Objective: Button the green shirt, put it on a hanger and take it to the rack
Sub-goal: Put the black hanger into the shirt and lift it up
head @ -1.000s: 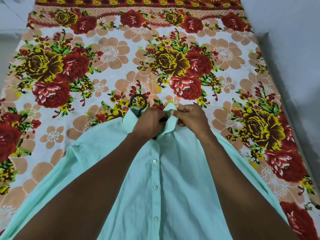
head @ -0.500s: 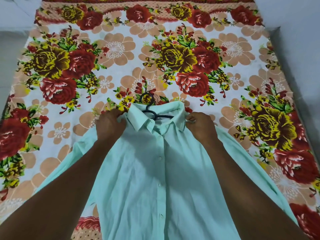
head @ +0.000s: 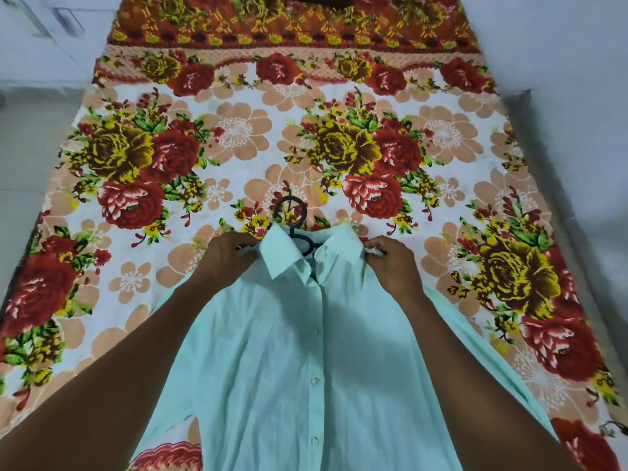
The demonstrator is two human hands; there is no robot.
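Note:
The light green shirt (head: 306, 368) lies front up on the flowered bedsheet (head: 238, 147), its placket buttoned down the middle. A black hanger (head: 293, 215) sits inside it, with only the hook showing above the collar; the rest is hidden under the cloth. My left hand (head: 228, 254) grips the shirt's shoulder just left of the collar. My right hand (head: 390, 263) pinches the shoulder cloth just right of the collar.
The bed fills most of the view. A pale wall (head: 577, 96) runs along its right side, and a light floor (head: 30, 130) lies to the left. The far end of the sheet has a dark red patterned border (head: 289, 32).
Both hands left the collar front at the middle and moved apart to the shoulders. The collar now lies spread open, and the hanger hook shows fully above it.

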